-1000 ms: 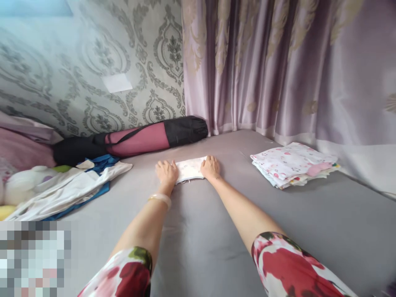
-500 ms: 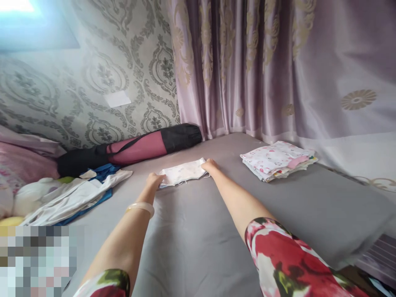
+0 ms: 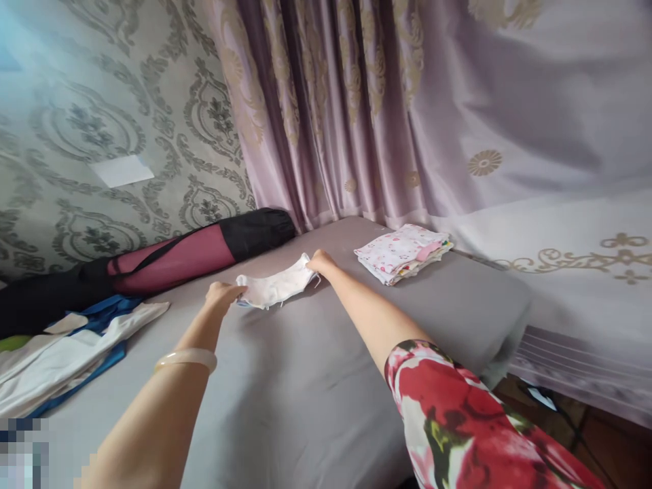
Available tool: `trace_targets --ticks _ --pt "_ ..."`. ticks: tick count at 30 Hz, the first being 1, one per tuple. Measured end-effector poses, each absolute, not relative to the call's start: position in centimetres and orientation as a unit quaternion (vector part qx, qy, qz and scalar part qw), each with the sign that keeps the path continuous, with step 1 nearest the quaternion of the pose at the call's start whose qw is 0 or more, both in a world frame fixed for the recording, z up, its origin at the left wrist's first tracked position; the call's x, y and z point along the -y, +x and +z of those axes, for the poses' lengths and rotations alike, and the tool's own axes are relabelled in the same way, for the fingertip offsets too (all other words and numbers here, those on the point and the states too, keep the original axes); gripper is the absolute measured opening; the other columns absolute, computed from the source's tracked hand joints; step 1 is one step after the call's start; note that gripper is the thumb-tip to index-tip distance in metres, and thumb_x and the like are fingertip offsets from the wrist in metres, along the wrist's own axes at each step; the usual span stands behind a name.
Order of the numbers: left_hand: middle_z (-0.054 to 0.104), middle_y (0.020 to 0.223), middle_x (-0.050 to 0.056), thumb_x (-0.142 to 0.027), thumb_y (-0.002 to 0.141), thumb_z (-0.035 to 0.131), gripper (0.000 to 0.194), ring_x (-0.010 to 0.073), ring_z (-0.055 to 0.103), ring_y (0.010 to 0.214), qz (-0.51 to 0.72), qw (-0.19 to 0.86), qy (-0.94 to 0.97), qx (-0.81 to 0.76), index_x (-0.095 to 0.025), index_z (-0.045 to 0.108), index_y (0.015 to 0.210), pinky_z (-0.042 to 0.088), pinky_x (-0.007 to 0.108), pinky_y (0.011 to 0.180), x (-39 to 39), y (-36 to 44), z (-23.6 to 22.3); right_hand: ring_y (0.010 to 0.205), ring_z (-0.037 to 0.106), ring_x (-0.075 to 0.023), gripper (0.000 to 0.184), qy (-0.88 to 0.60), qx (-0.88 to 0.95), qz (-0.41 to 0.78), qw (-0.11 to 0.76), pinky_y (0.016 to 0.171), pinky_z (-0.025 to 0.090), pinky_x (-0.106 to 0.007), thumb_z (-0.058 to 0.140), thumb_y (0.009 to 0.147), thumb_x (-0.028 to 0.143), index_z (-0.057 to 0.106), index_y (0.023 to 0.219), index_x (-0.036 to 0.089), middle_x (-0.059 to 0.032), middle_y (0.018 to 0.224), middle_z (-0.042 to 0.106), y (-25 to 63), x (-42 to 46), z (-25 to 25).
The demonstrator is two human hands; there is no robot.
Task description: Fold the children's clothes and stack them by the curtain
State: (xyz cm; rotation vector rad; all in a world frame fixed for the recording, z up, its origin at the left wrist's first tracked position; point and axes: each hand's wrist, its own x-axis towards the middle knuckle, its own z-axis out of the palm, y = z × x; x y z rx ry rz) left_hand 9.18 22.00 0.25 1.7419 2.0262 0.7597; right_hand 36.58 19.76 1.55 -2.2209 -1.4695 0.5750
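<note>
A small white folded garment [image 3: 275,285] is stretched between my two hands, sagging in the middle, with thin strings dangling from its lower edge. My left hand [image 3: 224,297] pinches its left end, and a pale bangle [image 3: 187,358] circles that wrist. At the opposite end, my right hand [image 3: 320,263] is closed on the upper right corner. The garment's kind cannot be told while folded. To the right of it lies a stack of folded clothes [image 3: 400,252], topped by a white piece with pink prints.
Loose white and blue clothes [image 3: 86,339] lie on the left of the grey bed sheet [image 3: 316,394]. A long black and pink bag [image 3: 173,257] rests along the patterned wall. Purple curtains [image 3: 326,115] hang behind the bed, whose right edge drops off to the floor.
My hands have lifted the white garment off the sheet, and its middle now sags. The view has turned to the right, so everything appears shifted left.
</note>
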Motion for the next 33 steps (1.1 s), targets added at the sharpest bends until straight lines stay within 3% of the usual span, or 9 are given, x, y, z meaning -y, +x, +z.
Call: trace_targets --ticks 5,11,17,24,33 --pt "0.041 0.037 -0.003 -0.028 0.061 0.072 0.029 0.0089 0.035 0.037 0.308 0.308 0.603 -0.668 -0.018 0.051 0.045 0.025 0.023 0.039 -20.9 16.1 3.6 0.096 0.069 -0.0226 0.033 -0.806 0.537 0.167 0.185 0.076 0.052 -0.026 0.069 0.077 0.024 0.070 0.107 0.013 -0.0133 0.102 0.073 42.7 -19.4 4.6" --pt "0.040 0.037 -0.003 -0.021 0.063 0.072 0.027 0.0066 0.034 0.038 0.359 0.402 0.590 -0.601 -0.016 0.052 0.045 0.022 0.021 0.038 -19.1 25.6 6.5 0.089 0.068 -0.0215 0.036 -0.835 0.513 0.103 0.171 0.068 0.050 -0.023 0.072 0.072 0.021 0.070 0.105 0.009 -0.0121 0.092 0.073 51.6 -16.8 9.0" --pt "0.045 0.043 -0.003 -0.018 0.061 0.072 0.021 0.0065 0.036 0.041 0.396 0.462 0.569 -0.553 -0.015 0.054 0.050 0.023 0.021 0.040 -17.4 33.7 6.8 0.091 0.067 -0.0237 0.039 -0.876 0.463 0.020 0.134 0.076 0.050 -0.030 0.071 0.073 0.022 0.069 0.110 0.009 -0.0157 0.096 0.071 58.6 -13.4 11.9" --pt "0.049 0.047 -0.001 -0.019 0.064 0.071 0.021 0.0067 0.038 0.042 0.418 0.540 0.519 -0.514 -0.015 0.055 0.051 0.026 0.021 0.041 -15.5 40.9 5.4 0.118 0.054 -0.0294 0.037 -0.890 0.427 -0.113 0.116 0.097 0.039 -0.045 0.060 0.085 0.025 0.064 0.120 0.015 -0.0171 0.122 0.062 64.8 -11.6 11.7" --pt "0.054 0.053 -0.001 -0.018 0.068 0.069 0.014 0.0072 0.043 0.046 0.435 0.608 0.473 -0.467 -0.013 0.060 0.059 0.037 0.022 0.048 -13.3 45.8 3.3 0.117 0.042 -0.0320 0.033 -0.857 0.443 -0.227 0.133 0.096 0.028 -0.049 0.039 0.094 0.016 0.068 0.106 0.006 -0.0205 0.121 0.054 68.1 -11.4 9.8"
